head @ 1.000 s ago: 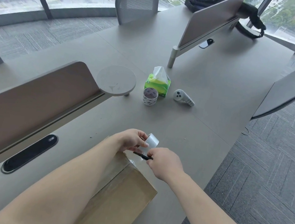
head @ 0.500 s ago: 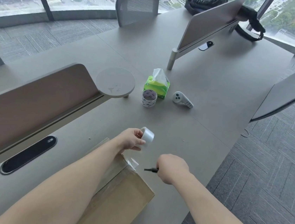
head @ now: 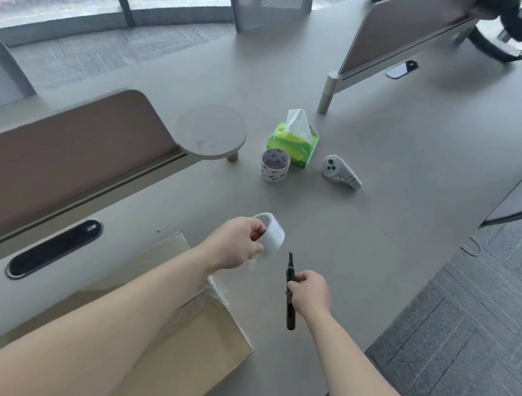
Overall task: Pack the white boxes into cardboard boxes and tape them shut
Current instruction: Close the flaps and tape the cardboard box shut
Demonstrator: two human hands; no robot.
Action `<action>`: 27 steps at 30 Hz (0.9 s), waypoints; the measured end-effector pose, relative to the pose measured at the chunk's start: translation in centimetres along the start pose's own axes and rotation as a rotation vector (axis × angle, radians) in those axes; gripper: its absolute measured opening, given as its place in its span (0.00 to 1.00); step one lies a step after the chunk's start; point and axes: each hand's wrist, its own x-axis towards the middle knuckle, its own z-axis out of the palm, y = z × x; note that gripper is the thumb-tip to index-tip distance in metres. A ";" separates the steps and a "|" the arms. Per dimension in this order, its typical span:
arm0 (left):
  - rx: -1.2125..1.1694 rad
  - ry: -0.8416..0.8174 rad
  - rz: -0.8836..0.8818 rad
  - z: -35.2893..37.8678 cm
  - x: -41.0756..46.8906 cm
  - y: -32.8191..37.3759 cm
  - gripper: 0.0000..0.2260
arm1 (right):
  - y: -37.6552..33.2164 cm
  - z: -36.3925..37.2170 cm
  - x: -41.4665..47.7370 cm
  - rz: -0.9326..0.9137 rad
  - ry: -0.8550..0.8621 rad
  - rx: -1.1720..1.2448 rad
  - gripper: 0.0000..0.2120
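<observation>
Grey office table; left hand gripping clear tape roll, right hand closed around black cutter, apart beyond taped cardboard box, seemingly post-cut.

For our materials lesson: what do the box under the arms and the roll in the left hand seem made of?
Box: matte brown cardboard, judging by its flat tan face.
Roll in the left hand: probably clear glossy plastic tape; it looks whitish and translucent.

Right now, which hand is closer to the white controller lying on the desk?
Right. The right hand, gripping a black cutter, sits almost directly below the controller in the picture. The left hand, holding the clear tape roll, lies further off to the controller's left.
</observation>
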 end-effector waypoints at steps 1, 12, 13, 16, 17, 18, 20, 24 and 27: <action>0.011 0.012 -0.008 0.3 0.0 -0.1 0.07 | 0.3 0.2 0.8 0.001 0.005 0.005 0.04; 0.060 0.070 -0.094 1.4 -0.5 0.3 0.08 | 0.5 0.6 5.3 -0.153 0.054 -0.309 0.08; 0.067 0.065 -0.098 1.3 -0.8 0.6 0.09 | 0.0 0.2 4.8 -0.185 0.064 -0.299 0.08; 0.082 0.046 -0.095 0.4 -2.0 2.0 0.11 | -2.4 -1.9 2.8 -0.346 0.091 -0.116 0.12; 0.089 0.041 -0.089 0.1 -2.3 2.5 0.12 | -3.4 -2.7 2.0 -0.427 0.108 -0.065 0.16; 0.096 0.040 -0.082 -0.4 -2.8 3.3 0.13 | -4.7 -3.7 0.8 -0.517 0.124 -0.025 0.20; 0.130 0.040 -0.075 -1.5 -4.1 4.8 0.15 | -7.4 -5.5 -1.6 -0.698 0.120 0.005 0.24; 0.211 0.030 -0.018 -3.9 -6.3 7.5 0.17 | -11.4 -7.4 -6.1 -0.911 -0.019 -0.202 0.27; 0.231 0.015 0.016 -6.4 -8.3 9.1 0.24 | -13.4 -8.1 -8.9 -0.887 -0.023 -0.300 0.29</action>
